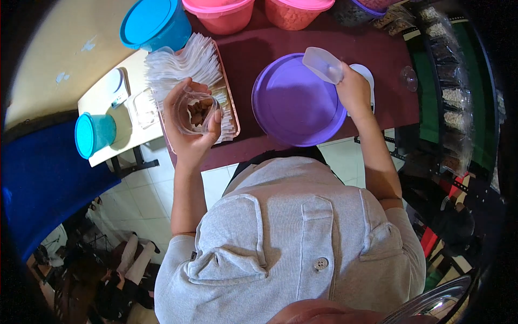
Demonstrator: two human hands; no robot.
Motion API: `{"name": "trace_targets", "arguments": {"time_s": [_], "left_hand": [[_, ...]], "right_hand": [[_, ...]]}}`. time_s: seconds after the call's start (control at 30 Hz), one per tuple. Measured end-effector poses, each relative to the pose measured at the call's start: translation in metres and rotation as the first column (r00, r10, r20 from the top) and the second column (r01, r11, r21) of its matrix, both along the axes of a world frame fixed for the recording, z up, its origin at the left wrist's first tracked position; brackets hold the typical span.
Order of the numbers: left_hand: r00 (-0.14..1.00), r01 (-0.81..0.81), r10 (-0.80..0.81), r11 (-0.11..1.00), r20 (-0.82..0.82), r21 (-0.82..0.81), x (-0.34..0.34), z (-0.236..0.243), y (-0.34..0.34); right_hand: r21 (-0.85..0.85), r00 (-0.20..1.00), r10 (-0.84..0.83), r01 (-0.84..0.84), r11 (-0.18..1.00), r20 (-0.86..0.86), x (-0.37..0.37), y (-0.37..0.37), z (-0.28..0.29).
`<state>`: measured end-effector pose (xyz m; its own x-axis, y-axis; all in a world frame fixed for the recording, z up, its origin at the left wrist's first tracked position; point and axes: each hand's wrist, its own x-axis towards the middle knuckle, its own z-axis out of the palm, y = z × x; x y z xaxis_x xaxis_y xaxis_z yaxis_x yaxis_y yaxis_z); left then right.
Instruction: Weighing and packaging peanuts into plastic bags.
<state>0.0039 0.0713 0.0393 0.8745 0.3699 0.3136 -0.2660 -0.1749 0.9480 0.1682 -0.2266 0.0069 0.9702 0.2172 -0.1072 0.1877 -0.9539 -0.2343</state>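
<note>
My left hand (187, 148) is wrapped round a clear plastic cup (186, 125), its mouth facing up. Brown chunks (198, 112) lie inside it. In my right hand (354, 90) is a translucent white scoop (322, 63), gripped by its handle. The scoop hangs over the far right rim of a round purple lid or tub (297, 105), and no contents can be made out in it. Under the left hand and cup, a pink-edged tray (233, 116) holds a thick stack of white, wavy packets (181, 62).
A white rounded object (368, 81) is partly hidden behind my right hand. Blue (154, 24) and pink tubs (221, 16) line the far edge. At left are a small teal tub (93, 135) and a white round device (116, 81). Packets hang on a rack (453, 97) at right.
</note>
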Motion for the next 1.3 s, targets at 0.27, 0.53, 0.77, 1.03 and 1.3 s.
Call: {"name": "trace_targets", "arguments": {"time_s": [0.27, 0.53, 0.77, 1.03, 1.3], "left_hand": [[0.999, 0.008, -0.007, 1.0, -0.053, 0.019, -0.017, -0.007, -0.014], [0.995, -0.089, 0.093, 0.989, -0.026, 0.121, -0.023, 0.003, -0.045], [0.899, -0.286, 0.165, 0.923, 0.405, 0.259, -0.014, 0.032, -0.123], [0.954, -0.263, 0.263, 0.965, 0.144, -0.019, 0.064, 0.038, -0.3], [0.98, 0.063, -0.032, 0.986, 0.195, -0.154, 0.141, -0.008, -0.371]], "right_hand": [[0.021, 0.976, 0.15, -0.155, 0.988, 0.159, -0.003, 0.01, -0.02], [0.395, 0.972, -0.113, 0.022, 0.918, 0.208, 0.02, -0.037, -0.003], [0.626, 0.837, -0.427, 0.542, 0.561, -0.342, 0.117, -0.305, -0.099], [0.019, 0.884, -0.467, 0.467, 0.884, 0.004, 0.203, -0.476, -0.152], [-0.149, 0.98, -0.199, 0.193, 0.97, -0.027, 0.201, -0.49, -0.13]]}}
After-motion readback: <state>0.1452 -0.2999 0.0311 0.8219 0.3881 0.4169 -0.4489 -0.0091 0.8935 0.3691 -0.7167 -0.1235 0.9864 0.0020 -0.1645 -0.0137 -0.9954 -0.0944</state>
